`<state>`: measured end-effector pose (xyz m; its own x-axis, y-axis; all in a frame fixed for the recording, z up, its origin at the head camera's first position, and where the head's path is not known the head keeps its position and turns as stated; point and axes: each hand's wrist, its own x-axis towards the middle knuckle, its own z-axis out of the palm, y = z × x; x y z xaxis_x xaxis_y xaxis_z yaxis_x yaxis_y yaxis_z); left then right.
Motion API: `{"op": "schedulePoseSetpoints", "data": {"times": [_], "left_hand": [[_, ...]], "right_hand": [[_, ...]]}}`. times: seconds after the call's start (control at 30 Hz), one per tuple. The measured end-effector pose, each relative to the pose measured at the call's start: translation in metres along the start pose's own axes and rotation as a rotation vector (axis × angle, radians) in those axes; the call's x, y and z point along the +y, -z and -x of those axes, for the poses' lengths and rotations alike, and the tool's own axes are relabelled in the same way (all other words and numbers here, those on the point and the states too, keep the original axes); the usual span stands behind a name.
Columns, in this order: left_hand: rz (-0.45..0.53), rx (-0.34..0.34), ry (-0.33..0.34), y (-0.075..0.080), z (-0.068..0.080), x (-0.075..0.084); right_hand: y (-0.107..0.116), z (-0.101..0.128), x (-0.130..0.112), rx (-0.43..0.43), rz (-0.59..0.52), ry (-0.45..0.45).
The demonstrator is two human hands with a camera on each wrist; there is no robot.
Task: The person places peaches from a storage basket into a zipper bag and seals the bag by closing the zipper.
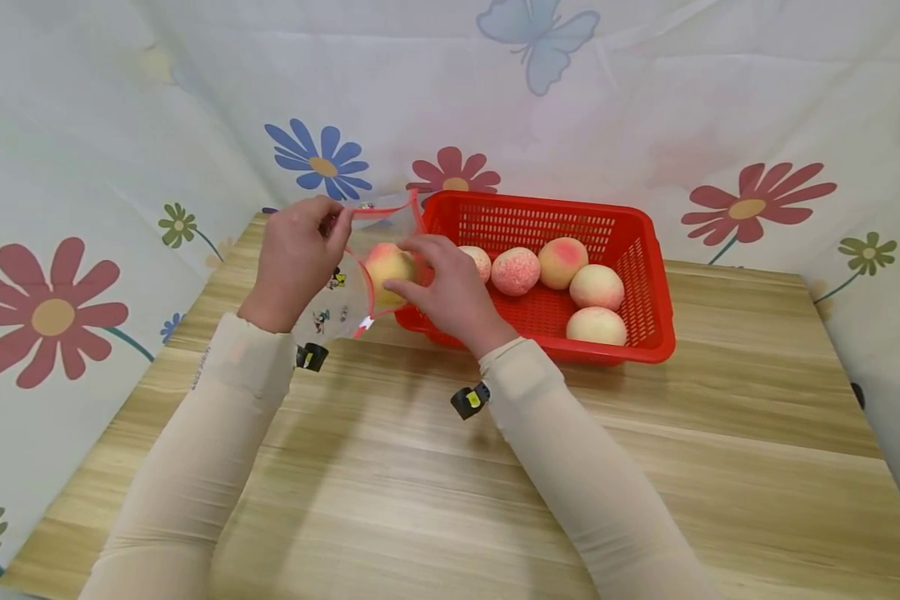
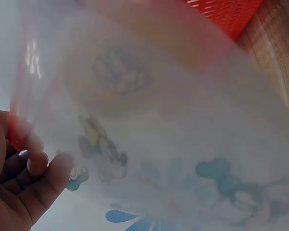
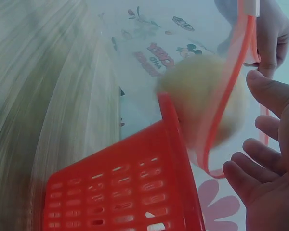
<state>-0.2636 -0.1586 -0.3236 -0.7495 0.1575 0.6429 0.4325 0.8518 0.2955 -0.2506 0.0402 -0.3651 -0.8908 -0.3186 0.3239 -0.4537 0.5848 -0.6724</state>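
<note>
My left hand (image 1: 297, 254) pinches the red-trimmed rim of a clear zip bag (image 1: 330, 315) printed with cartoon figures. In the left wrist view, the bag's cloudy film fills most of the picture beside the thumb. A yellow-pink peach (image 1: 387, 268) is at the bag's mouth; the right wrist view shows this peach (image 3: 190, 91) blurred and behind the red trim. Near the opening, my right hand (image 1: 457, 292) has its fingers spread and loosely bent. In the right wrist view, a gap lies between that right hand (image 3: 272, 163) and the fruit.
A red slotted plastic basket (image 1: 648, 287) stands just right of the bag with several peaches (image 1: 562, 262) in it. Both are over a wood-grain table (image 1: 390, 475). A flower-printed cloth (image 1: 607, 125) hangs behind and along the sides.
</note>
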Motion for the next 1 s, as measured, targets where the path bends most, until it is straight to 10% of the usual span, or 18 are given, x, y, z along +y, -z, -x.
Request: {"op": "schedulePoseSetpoints", "data": {"times": [1.0], "left_hand": [[-0.013, -0.009, 0.033, -0.003, -0.006, -0.001]], "right_hand": [[0.022, 0.014, 0.024, 0.042, 0.013, -0.093]]}}
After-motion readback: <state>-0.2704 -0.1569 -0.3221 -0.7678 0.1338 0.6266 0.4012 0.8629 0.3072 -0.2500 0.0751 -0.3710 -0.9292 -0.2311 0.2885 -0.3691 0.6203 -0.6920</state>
